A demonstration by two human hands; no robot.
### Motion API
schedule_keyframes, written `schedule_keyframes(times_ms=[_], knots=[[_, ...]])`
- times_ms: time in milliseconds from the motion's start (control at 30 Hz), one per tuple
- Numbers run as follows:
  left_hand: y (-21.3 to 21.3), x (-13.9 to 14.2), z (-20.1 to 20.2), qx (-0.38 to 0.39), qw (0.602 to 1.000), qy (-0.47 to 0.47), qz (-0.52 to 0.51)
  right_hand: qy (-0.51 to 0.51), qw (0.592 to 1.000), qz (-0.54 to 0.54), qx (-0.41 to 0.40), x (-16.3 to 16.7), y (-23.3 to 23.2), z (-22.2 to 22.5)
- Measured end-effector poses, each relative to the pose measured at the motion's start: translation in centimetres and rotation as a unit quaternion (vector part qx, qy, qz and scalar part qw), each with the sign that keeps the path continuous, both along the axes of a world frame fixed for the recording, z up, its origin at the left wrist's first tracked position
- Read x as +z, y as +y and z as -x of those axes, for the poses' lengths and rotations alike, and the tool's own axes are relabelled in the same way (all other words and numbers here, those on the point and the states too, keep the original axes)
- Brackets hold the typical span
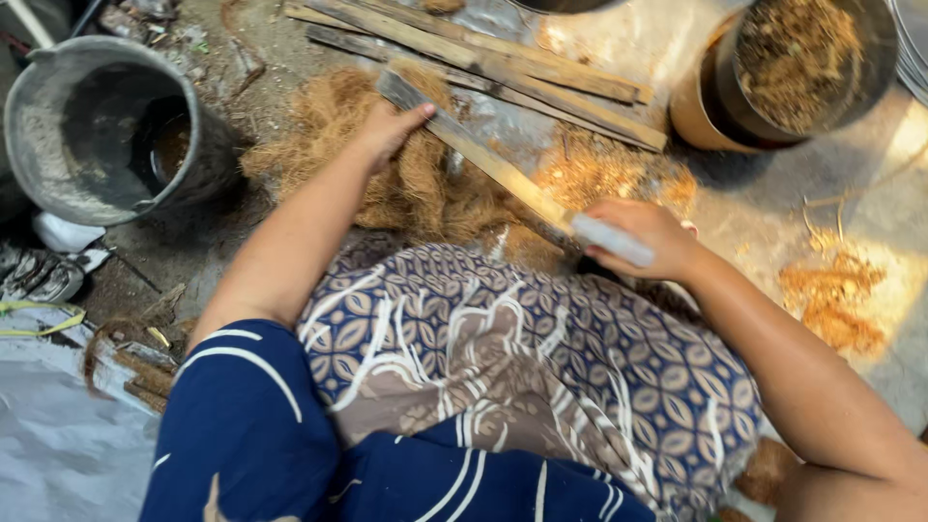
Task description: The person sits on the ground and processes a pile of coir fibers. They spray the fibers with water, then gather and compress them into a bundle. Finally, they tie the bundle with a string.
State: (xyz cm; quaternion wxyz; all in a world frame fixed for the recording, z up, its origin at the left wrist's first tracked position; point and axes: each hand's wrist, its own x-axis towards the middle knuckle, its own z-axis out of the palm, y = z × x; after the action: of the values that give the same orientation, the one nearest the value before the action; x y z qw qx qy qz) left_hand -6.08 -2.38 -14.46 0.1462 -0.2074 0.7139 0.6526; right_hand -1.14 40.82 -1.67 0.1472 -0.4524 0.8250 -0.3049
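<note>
A long flat wooden stick (483, 159) lies slantwise over a heap of brown coconut fibre (416, 184) on the ground. My left hand (390, 130) presses on the stick's far end, fingers bent over it. My right hand (638, 237) is closed around the near end, which has a pale wrapped grip (611, 239). My lap, covered by a blue and brown patterned cloth (503, 358), is just below the fibre heap.
A grey bucket (58, 145) stands at the far left. Several wooden slats (503, 63) lie behind the heap. A round metal tub (870, 68) holding brown fibre dust sits at the top right. Loose orange fibre (831, 295) is scattered on the right.
</note>
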Motion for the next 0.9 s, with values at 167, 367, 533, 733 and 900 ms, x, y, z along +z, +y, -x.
schedule_keyframes(times_ms=[167,367,533,733,900], knots=[[-3.0,-2.1,-0.8,-0.058,0.994,0.065,0.064,-0.107,0.993,0.017,0.047,-2.8,-7.0,3.4],[-9.9,-3.0,-3.0,-0.095,0.98,0.012,0.174,-0.042,0.996,0.05,0.06,-8.8,-14.0,4.1],[-12.8,-5.5,-5.2,-0.029,0.97,-0.008,0.24,-0.117,0.987,0.11,-0.023,-11.4,-19.4,2.1],[-12.9,-7.9,-9.2,0.078,0.973,0.083,0.201,-0.202,0.965,0.141,-0.092,-13.7,-24.5,-1.2],[-14.4,-8.2,-13.7,0.233,0.829,0.095,0.499,-0.21,0.963,0.147,-0.08,-14.0,-26.8,-3.8]])
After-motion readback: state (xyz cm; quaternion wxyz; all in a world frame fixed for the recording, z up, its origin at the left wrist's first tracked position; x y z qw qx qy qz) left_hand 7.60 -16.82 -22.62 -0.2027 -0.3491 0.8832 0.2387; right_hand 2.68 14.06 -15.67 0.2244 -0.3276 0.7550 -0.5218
